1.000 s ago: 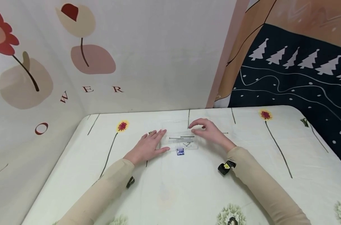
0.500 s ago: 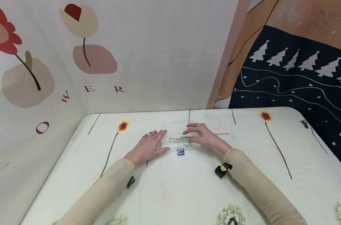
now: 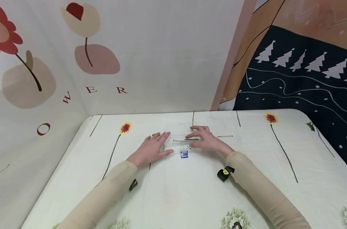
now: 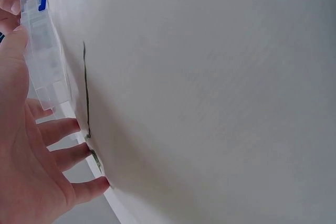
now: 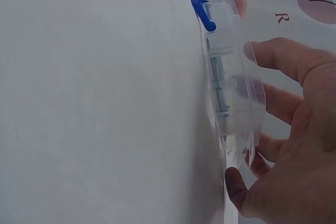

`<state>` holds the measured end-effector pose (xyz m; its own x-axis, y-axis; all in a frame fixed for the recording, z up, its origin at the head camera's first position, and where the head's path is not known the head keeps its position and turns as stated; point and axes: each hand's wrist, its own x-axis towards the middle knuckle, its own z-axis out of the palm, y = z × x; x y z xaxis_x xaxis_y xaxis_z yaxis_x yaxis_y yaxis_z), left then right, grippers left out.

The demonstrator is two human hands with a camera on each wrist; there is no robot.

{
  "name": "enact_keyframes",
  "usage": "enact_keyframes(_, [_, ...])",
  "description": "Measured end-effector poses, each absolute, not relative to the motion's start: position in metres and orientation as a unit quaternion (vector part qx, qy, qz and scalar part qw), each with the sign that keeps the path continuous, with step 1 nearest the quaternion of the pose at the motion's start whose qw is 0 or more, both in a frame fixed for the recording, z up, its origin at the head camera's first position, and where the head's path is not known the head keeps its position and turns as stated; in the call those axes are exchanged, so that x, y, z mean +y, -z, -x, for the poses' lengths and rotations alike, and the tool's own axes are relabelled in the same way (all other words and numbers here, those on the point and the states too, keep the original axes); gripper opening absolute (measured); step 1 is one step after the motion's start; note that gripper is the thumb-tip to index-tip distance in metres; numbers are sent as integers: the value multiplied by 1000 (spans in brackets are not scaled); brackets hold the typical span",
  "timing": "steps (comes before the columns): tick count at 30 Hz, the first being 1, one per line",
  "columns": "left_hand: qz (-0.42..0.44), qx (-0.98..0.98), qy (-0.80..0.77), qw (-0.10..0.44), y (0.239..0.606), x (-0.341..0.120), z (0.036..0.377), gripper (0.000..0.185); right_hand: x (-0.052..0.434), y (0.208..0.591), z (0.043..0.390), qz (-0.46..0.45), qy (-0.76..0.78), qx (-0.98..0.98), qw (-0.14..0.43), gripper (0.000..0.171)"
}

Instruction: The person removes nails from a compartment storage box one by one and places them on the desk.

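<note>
A clear plastic box (image 3: pixel 180 143) with a blue latch (image 3: pixel 184 154) lies mid-table; long nails (image 3: pixel 180 140) and small screws show through it. My left hand (image 3: pixel 153 147) lies flat on the cloth, fingers spread, thumb against the box's left end. My right hand (image 3: pixel 204 140) rests over the box's right part with fairly straight fingers on the lid. In the left wrist view the box (image 4: pixel 46 61) stands edge-on by my left hand (image 4: pixel 26 156). In the right wrist view my right hand (image 5: pixel 294 145) has its thumb on the box (image 5: pixel 231 93) near the latch (image 5: pixel 201 9).
One loose nail (image 3: pixel 225 136) lies on the flowered tablecloth (image 3: pixel 176 190) just right of my right hand. Cloth-hung walls close the back and left; a dark tree-patterned hanging (image 3: pixel 299 79) is at the right. Black wrist cameras (image 3: pixel 224 173) sit on both sleeves.
My right hand has come down and slid left, from hovering over the box's right end to lying on its lid. The left hand and the box have stayed put.
</note>
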<state>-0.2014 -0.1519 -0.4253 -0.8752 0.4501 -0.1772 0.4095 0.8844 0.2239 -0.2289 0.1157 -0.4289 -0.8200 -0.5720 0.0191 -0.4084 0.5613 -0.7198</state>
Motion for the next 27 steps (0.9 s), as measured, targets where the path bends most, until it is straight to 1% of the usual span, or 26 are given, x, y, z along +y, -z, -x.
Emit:
enact_keyframes(5, [-224,964,-91,110,425,-151,200,84,114,430,228,286,355,884,104,33])
enact_keyframes(11, [-222,964,-95,114,426,-151,199,85,113,430,226,281,348,887,114,31])
enact_keyframes(18, [-220,964,-96,115,425,-151,199,85,112,427,225,268,354,889,115,23])
enact_keyframes(24, [-221,965,-91,113,426,-151,200,85,110,427,226,266,346,892,117,24])
enact_keyframes(27, [-222,965,-90,110,426,-151,200,84,109,427,228,260,347,893,121,21])
